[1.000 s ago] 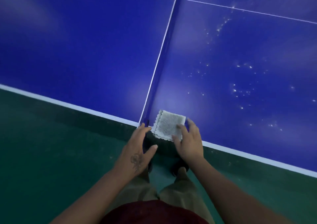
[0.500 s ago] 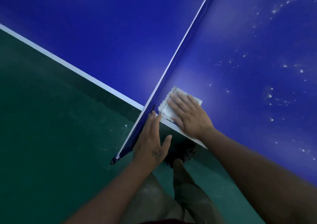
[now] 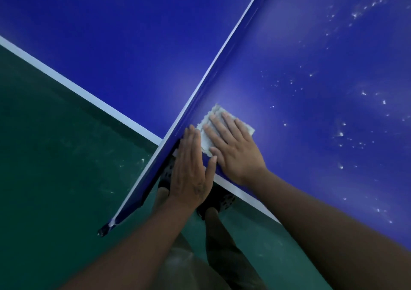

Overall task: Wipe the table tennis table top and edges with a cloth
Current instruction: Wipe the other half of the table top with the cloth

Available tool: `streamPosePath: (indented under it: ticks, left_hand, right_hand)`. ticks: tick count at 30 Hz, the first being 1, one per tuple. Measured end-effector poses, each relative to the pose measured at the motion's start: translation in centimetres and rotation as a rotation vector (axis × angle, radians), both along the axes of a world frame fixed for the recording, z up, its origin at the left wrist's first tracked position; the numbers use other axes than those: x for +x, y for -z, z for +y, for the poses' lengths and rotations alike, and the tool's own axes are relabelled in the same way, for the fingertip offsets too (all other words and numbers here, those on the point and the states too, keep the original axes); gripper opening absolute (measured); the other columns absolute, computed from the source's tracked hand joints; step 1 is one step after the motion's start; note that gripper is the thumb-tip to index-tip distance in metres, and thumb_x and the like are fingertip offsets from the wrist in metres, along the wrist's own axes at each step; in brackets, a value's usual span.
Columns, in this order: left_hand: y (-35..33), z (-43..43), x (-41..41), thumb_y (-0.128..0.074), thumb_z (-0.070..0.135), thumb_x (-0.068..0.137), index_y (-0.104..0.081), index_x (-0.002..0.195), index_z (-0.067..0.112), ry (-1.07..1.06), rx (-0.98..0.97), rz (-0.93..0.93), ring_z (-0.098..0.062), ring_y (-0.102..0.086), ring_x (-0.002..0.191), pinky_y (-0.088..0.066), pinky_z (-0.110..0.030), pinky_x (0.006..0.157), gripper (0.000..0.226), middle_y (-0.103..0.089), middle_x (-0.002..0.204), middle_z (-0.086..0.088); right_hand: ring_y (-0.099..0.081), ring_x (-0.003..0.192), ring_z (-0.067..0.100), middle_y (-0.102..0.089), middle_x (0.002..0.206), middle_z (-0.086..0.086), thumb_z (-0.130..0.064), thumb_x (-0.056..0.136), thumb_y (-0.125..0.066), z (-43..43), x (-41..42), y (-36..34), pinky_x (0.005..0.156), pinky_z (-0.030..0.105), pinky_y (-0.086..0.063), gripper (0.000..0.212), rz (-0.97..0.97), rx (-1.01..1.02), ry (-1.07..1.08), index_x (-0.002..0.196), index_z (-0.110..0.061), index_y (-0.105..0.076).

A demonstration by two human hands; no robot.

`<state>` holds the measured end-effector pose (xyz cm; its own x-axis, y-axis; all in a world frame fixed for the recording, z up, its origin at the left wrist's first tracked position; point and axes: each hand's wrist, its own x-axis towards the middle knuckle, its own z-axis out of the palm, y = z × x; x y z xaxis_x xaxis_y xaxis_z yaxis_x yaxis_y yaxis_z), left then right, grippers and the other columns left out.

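Head view is showing the right hand (image 3: 235,154) lying flat on the cloth (image 3: 205,138), fingers straight and slightly spread, pressing it onto the blue table (image 3: 311,45). The pale cloth is sitting on the table's right half, just beside the net (image 3: 206,85) and near the white-lined edge. The left hand (image 3: 191,174) is lying flat along the net's near end, with its straight fingers together and holding nothing. White specks (image 3: 340,134) are dotting the surface farther right, and the green floor (image 3: 55,156) is showing below.

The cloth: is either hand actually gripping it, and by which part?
Neither grips it. The right hand presses flat on the middle of the cloth with straight fingers; the left hand, also flat, holds nothing.
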<state>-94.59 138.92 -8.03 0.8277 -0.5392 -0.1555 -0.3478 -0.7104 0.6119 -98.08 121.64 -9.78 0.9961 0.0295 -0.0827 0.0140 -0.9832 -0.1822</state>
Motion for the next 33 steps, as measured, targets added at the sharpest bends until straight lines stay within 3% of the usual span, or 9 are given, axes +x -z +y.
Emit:
streamPosePath:
  ticks: [4, 7, 13, 19, 21, 24, 26, 33]
  left_hand:
    - [1.0, -1.4, 0.3, -0.051, 0.032, 0.113, -0.021, 0.167, -0.003, -0.006, 0.005, -0.075, -0.028, -0.012, 0.167, -0.018, -0.052, 0.134, 0.071, -0.015, 0.178, -0.014]
    - [1.8, -2.7, 1.1, -0.055, 0.031, 0.109, -0.023, 0.167, -0.004, 0.019, -0.004, -0.145, -0.031, -0.015, 0.166, -0.018, -0.052, 0.134, 0.075, -0.019, 0.177, -0.017]
    - [3.1, -7.4, 4.6, -0.051, 0.033, 0.111, -0.022, 0.167, -0.005, 0.019, 0.036, -0.231, -0.032, -0.014, 0.166, -0.017, -0.052, 0.134, 0.073, -0.02, 0.177, -0.019]
    - [3.8, -13.0, 8.5, -0.04, 0.039, 0.114, -0.012, 0.17, 0.001, 0.057, 0.079, -0.267, -0.027, -0.011, 0.167, -0.011, -0.044, 0.136, 0.074, -0.012, 0.179, -0.015]
    - [4.0, -14.4, 9.8, -0.039, 0.042, 0.115, -0.013, 0.17, 0.001, 0.103, 0.126, -0.321, -0.028, -0.011, 0.167, -0.011, -0.044, 0.136, 0.074, -0.012, 0.179, -0.016]
    - [4.0, -16.9, 11.6, -0.029, 0.05, 0.115, -0.008, 0.17, 0.0, 0.149, 0.24, -0.376, -0.029, -0.005, 0.168, -0.01, -0.045, 0.136, 0.077, -0.007, 0.18, -0.016]
    - [4.0, -18.8, 12.5, -0.017, 0.055, 0.114, -0.005, 0.17, 0.0, 0.171, 0.323, -0.416, -0.03, -0.001, 0.168, -0.008, -0.047, 0.136, 0.08, -0.004, 0.18, -0.018]
    - [3.5, -24.2, 15.1, -0.015, 0.052, 0.113, -0.002, 0.169, -0.003, 0.194, 0.388, -0.446, -0.032, 0.002, 0.167, -0.007, -0.048, 0.135, 0.08, 0.001, 0.179, -0.02]
  right_hand:
    - [-0.009, 0.167, 0.029, -0.018, 0.179, 0.004, -0.04, 0.116, -0.032, -3.2, 2.4, 0.0, 0.134, 0.051, -0.012, 0.057, -0.037, -0.01, -0.027, 0.17, -0.022, -0.027]
    - [-0.011, 0.166, 0.03, -0.019, 0.178, 0.005, -0.039, 0.115, -0.031, -8.0, 6.6, -0.4, 0.134, 0.049, -0.008, 0.057, -0.028, -0.025, 0.171, 0.17, -0.021, -0.028]
    - [0.011, 0.166, 0.024, 0.007, 0.181, 0.0, -0.042, 0.116, -0.019, -12.4, 11.4, -1.2, 0.134, 0.045, 0.006, 0.062, 0.098, 0.054, 0.584, 0.173, -0.024, -0.002]
    - [-0.002, 0.167, 0.028, -0.01, 0.18, 0.001, -0.042, 0.116, -0.028, -13.4, 10.0, -1.3, 0.135, 0.046, -0.001, 0.06, 0.061, 0.0, 0.2, 0.172, -0.024, -0.018]
    - [-0.005, 0.167, 0.03, -0.012, 0.18, 0.004, -0.04, 0.116, -0.031, -16.6, 11.0, -1.1, 0.135, 0.047, -0.002, 0.059, 0.033, -0.009, 0.268, 0.171, -0.022, -0.02]
    - [0.006, 0.167, 0.024, 0.001, 0.181, 0.0, -0.042, 0.116, -0.023, -20.4, 13.3, -0.9, 0.134, 0.045, 0.005, 0.061, 0.071, 0.042, 0.614, 0.173, -0.025, -0.009]
    - [0.01, 0.166, 0.023, 0.007, 0.181, -0.001, -0.044, 0.115, -0.019, -20.7, 14.3, -0.9, 0.134, 0.044, 0.007, 0.062, 0.082, 0.052, 0.711, 0.172, -0.027, -0.003]
    - [0.001, 0.167, 0.026, -0.005, 0.181, 0.001, -0.04, 0.116, -0.024, -23.5, 13.3, -0.7, 0.135, 0.044, 0.002, 0.06, 0.048, -0.029, 0.418, 0.172, -0.024, -0.014]
